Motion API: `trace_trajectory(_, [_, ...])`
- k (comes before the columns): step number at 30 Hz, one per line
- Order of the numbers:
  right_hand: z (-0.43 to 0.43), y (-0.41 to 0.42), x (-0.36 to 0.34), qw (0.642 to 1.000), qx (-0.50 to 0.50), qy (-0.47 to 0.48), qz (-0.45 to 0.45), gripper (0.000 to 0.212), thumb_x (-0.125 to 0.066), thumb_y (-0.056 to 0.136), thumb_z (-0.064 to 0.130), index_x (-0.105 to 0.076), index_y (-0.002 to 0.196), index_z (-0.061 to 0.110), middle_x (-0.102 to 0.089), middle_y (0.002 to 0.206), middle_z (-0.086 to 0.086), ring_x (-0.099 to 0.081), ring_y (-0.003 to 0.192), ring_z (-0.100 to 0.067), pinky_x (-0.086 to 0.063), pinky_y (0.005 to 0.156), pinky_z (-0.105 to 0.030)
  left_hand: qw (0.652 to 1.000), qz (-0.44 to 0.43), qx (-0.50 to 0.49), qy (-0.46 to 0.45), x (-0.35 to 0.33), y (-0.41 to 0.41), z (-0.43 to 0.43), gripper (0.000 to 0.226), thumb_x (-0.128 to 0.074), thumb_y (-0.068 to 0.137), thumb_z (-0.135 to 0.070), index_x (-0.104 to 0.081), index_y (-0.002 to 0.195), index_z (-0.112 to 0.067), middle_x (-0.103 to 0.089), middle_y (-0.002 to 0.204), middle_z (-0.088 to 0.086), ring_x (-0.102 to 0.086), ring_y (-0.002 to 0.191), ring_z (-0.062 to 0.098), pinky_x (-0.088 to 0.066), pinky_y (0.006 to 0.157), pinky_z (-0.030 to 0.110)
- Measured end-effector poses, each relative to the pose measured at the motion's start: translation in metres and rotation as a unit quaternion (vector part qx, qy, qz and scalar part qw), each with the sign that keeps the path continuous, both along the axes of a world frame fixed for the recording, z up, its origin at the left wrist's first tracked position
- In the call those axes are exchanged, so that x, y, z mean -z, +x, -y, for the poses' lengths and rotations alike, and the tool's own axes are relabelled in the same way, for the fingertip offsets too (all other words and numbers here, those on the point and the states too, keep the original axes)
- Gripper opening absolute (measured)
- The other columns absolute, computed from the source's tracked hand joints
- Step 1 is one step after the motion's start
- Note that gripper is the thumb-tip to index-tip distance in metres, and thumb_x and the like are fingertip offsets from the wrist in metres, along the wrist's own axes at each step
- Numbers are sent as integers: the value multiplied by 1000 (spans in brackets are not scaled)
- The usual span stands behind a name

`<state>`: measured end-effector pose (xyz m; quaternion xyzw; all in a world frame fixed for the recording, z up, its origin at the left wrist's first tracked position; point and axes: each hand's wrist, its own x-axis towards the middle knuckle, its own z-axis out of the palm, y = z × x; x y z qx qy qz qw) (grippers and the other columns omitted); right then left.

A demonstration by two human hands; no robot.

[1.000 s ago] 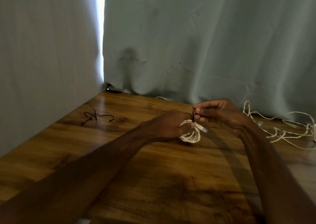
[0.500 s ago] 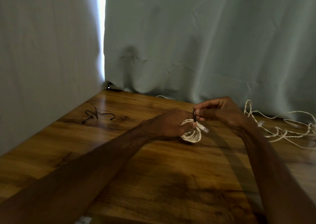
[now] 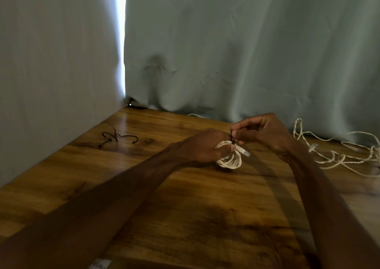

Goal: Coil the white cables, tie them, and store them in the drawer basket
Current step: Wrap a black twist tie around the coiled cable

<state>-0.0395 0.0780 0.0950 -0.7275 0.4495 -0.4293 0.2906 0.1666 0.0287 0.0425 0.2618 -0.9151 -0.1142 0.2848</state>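
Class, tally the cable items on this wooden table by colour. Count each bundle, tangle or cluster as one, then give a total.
White: 2, the coiled cable held in the left hand and the loose tangle to the right.
Black: 2, the tie pinched by the right hand and the cluster of ties lying to the left.
Total: 4

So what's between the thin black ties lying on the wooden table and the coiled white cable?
In the head view: bare wooden tabletop next to the thin black ties, then the left hand, which grips the coiled white cable. Nothing else.
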Motion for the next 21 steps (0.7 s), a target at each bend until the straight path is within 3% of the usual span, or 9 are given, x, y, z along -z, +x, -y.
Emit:
trace_trajectory(8, [1, 0, 0, 1000, -5, 3, 0, 22, -78, 82, 0, -76, 103, -2, -79, 93, -16, -74, 86, -38, -63, 84, -42, 1000, 2, -8, 13, 0, -1, 1, 30, -54, 105, -34, -74, 101, -12, -75, 89, -2, -69, 77, 7, -57, 71, 36])
trace_trajectory(21, [3, -1, 0, 999, -12, 30, 12, 27, -77, 81, 0, -74, 107, -3, -78, 94, -20, -75, 80, -30, -64, 80, -37, 1000, 5, -7, 20, -2, 1, -1, 30, -54, 106, -34, -73, 104, -11, -75, 90, -1, -70, 78, 8, -56, 70, 32])
